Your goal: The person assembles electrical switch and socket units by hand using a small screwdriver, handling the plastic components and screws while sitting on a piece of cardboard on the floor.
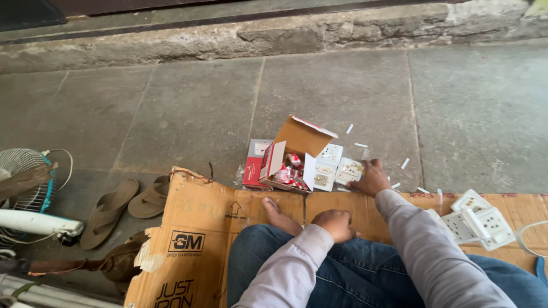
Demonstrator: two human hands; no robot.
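right hand at the switch plates, left hand resting on the knee

the right hand (371,178) reaches forward off the flattened cardboard sheet (217,228) and lies palm down on the stone floor (342,91), its fingers spread wide over a white switch plate (349,169). whether that grip actually holds the plate or only rests on it cannot be told from this angle. just left of the grip two more white switch plates (326,165) lie side by side, touching the open flap of a small red and white carton (288,159). the carton stands open with its brown inner lid tilted up, and small red and white packets (291,174) show inside it. beyond the grip and to its right, short white strips (405,163) are scattered over the floor.

the left hand (337,223) is curled into a loose, narrow fist, holding nothing visible, and rests on the knee of the blue jeans (342,274), just beside a bare foot (277,214) on the cardboard.

well to the right of both hands, a pile of white switch boxes (476,222) sits on the cardboard. far to the left lie a pair of brown sandals (128,202) and part of a fan (23,182).
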